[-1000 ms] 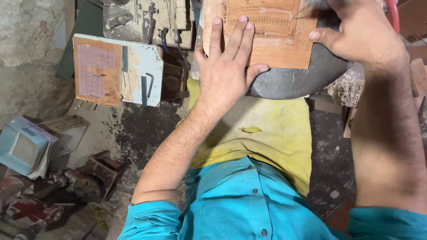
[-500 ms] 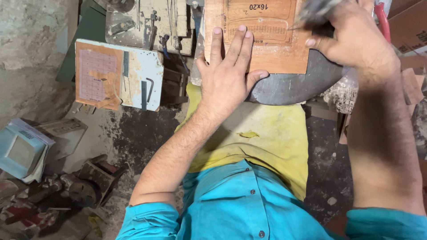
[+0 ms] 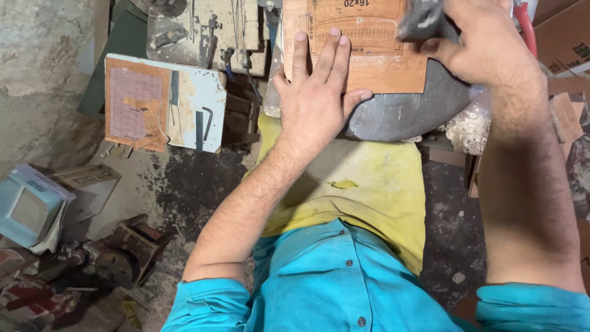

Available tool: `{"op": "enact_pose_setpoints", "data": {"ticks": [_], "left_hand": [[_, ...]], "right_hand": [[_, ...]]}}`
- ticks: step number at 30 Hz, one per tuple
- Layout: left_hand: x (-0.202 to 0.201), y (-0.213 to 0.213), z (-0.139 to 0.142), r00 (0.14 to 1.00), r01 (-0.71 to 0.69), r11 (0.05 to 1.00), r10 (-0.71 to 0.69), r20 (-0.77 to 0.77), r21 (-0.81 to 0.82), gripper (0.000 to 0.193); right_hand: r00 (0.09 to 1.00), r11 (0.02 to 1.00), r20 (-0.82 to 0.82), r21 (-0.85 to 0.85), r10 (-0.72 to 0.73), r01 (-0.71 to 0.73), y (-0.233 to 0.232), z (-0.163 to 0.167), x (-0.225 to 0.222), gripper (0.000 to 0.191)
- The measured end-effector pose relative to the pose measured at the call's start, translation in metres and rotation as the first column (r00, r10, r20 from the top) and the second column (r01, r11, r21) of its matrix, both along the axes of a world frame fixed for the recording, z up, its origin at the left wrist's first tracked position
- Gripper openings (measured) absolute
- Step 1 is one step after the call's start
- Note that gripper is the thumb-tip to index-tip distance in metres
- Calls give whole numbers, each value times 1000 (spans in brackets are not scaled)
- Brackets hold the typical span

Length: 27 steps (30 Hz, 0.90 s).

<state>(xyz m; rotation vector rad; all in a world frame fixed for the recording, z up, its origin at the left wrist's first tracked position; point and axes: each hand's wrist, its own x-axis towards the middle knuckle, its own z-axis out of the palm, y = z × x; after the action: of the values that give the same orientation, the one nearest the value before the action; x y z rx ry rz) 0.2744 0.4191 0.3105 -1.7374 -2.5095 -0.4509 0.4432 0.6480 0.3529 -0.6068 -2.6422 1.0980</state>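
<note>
My left hand [image 3: 319,98] lies flat, fingers spread, on a brown wooden board [image 3: 375,52] with printed markings. The board rests on a dark round stone slab [image 3: 412,110] in front of my lap. Over the board's right part, my right hand [image 3: 485,46] is closed around a dark grey tool [image 3: 421,21] that is blurred and partly cut off by the frame's top edge. My yellow lap cloth [image 3: 369,197] and blue shirt [image 3: 332,283] fill the lower middle.
A white and orange board [image 3: 163,101] with an allen key lies to the left, and small metal tools [image 3: 209,31] sit on a block behind it. Light blue boxes [image 3: 31,209] and rusty parts [image 3: 117,258] clutter the floor at lower left. Wood shavings [image 3: 467,129] lie right.
My right hand has moved up and left over the board with the dark tool. The left hand has stayed flat on the board.
</note>
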Motion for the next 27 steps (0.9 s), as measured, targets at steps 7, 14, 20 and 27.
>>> {"op": "enact_pose_setpoints", "data": {"ticks": [7,14,20,27], "left_hand": [[4,-1,7,999,-31,1000,30,37,4,90],[1,-7,8,998,-20,999,22,59,-32,89],[3,-5,12,998,-39,999,39,40,6,88],[-23,-2,12,987,23,1000,-21,156,-8,92]], "right_hand": [[991,957,115,290,-64,28,-22,4,10,28],[994,924,-46,367,-98,108,-86,-19,26,62],[991,913,-68,384,-117,135,-90,-22,21,61],[987,897,-48,413,-152,158,-89,-22,21,58]]}}
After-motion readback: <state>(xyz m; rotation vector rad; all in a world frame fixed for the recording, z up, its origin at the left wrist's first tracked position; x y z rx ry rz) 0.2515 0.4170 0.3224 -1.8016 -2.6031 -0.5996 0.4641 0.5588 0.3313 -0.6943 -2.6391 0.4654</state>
